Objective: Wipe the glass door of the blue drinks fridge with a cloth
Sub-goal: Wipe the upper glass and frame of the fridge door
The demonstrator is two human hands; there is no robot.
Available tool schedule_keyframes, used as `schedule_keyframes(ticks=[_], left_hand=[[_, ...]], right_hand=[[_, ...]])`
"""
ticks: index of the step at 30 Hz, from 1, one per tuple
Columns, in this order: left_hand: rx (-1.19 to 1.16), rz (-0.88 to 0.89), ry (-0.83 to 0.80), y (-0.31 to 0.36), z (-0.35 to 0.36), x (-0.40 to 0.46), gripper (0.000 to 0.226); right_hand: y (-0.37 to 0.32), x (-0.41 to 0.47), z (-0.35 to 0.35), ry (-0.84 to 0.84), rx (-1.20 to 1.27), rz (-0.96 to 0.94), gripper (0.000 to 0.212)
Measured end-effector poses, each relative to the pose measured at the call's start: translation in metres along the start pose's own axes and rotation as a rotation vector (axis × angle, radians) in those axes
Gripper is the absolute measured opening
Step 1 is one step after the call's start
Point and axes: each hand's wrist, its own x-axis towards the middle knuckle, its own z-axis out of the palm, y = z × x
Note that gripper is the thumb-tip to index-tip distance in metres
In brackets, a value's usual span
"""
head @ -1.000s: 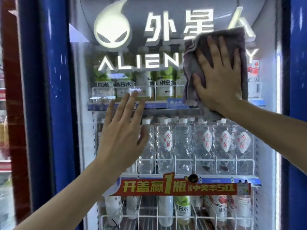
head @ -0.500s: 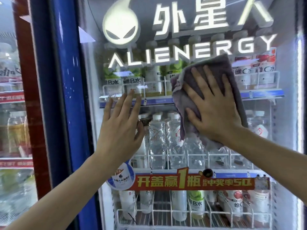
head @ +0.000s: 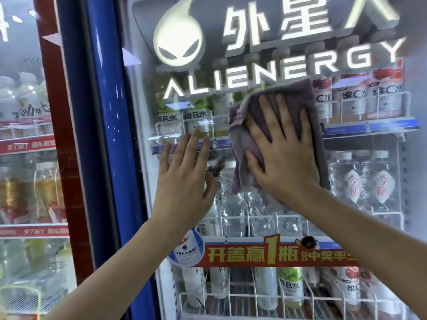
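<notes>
The right hand (head: 283,155), fingers spread, presses the cloth (head: 307,107) flat on the glass door (head: 360,181), unwiped glass seemingly below; the left hand (head: 184,179) rests flat just beside.

At the centre of the frame the right hand (head: 283,155) presses a purple-grey cloth (head: 307,100) flat against the glass door (head: 277,70), fingers spread. Just left of it, the left hand (head: 184,179) lies flat on the glass. The blue door frame (head: 106,135) runs down the left.
</notes>
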Motion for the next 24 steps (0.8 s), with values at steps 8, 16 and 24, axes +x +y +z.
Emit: schedule_keyframes(ticks=[8,16,24], left_hand=[[-0.059,0.093,0.023,-0.027,-0.005,-0.004,0.065],[-0.031,0.048,0.121,-0.090,0.005,-0.027,0.066],[-0.021,-0.035,0.111,-0.131,0.018,-0.047,0.071]], right_hand=[[0.009,0.038,-0.007,-0.001,-0.019,-0.127,0.070],[-0.001,0.088,-0.015,0.082,0.040,0.036,0.065],[-0.040,0.012,0.000,0.034,0.032,0.044,0.067]])
